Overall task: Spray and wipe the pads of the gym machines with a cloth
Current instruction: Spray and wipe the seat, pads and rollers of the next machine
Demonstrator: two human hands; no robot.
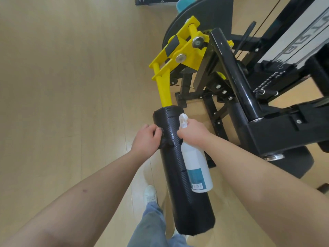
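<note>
Pale wood floor [62,86] lies under the black roller pad [192,211], which is mounted on a yellow arm [164,88]. The left hand [145,139] clenches its fingers on a dark cloth [162,141] against the pad's side. The right hand [194,131] wraps its fingers around a white spray bottle [194,161] by the neck.

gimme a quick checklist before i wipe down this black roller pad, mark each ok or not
1. Cloth in left hand, held against the pad: ok.
2. Spray bottle gripped at its head by right hand: ok.
3. Pad already sprayed: cannot tell, no wetness shows.
4. Bottle out of the wiping path: not ok, it hangs in front of the pad's right side.
5. Far end of the pad, by the yellow arm, uncovered: ok.
</note>
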